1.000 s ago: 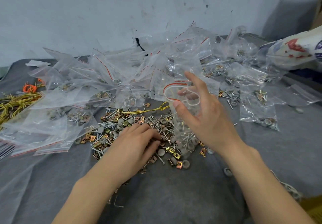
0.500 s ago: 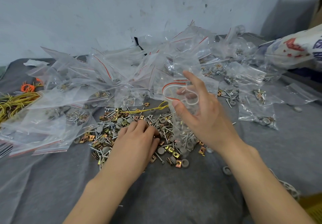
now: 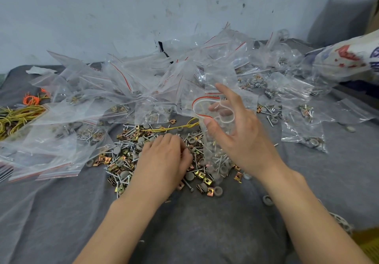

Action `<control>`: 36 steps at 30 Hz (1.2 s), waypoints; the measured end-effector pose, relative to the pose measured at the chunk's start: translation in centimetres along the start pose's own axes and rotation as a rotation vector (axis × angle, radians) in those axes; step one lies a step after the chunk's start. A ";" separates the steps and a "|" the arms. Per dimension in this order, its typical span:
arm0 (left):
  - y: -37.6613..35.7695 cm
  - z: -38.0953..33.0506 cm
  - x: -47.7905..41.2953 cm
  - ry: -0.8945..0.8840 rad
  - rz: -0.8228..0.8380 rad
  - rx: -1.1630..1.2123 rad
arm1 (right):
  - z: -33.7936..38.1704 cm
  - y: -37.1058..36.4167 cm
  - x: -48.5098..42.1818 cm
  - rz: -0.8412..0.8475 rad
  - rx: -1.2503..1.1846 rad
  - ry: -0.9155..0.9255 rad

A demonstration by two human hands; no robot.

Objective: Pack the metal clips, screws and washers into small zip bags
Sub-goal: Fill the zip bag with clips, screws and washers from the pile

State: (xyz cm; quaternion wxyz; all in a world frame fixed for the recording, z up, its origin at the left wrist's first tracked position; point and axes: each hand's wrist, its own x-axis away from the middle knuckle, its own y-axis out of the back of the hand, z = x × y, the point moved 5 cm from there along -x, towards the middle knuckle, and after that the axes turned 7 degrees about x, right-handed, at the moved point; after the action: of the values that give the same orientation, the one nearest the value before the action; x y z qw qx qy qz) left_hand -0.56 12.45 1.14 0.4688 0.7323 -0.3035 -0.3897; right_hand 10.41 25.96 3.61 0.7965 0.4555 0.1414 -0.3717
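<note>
A loose pile of gold metal clips, silver screws and grey round washers lies on the grey cloth at the centre. My left hand rests on the pile with its fingers curled over the parts; what it holds is hidden. My right hand holds a small clear zip bag upright by its red-lined mouth, thumb and fingers spreading the mouth open. Screws and washers sit in the bag's bottom, which stands on the pile just right of my left hand.
Several clear zip bags, some with parts inside, are heaped behind the pile and along the right. Yellow and orange wire ties lie at the far left. A printed sack sits at the right edge, a pale wall behind.
My left hand has curled its fingers and slid slightly right over the pile toward the bag. My right hand keeps the bag in nearly the same place.
</note>
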 end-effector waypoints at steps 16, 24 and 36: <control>6.8 -3.8 -3.4 -0.162 -0.266 0.697 | 0.9 0.0 0.3 0.005 -0.006 0.020; 5.8 -3.5 -3.5 -0.168 -0.245 0.667 | 0.9 0.0 0.3 -0.004 -0.005 0.020; 6.0 -3.1 -3.3 -0.196 -0.228 0.654 | 1.1 0.0 0.3 -0.002 -0.006 0.042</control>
State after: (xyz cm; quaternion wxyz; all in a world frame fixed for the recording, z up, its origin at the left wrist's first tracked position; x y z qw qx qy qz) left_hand -0.04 14.24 8.41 0.1318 0.8320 -0.3721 -0.3899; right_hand 10.44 24.93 4.03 0.7943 0.4607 0.1598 -0.3622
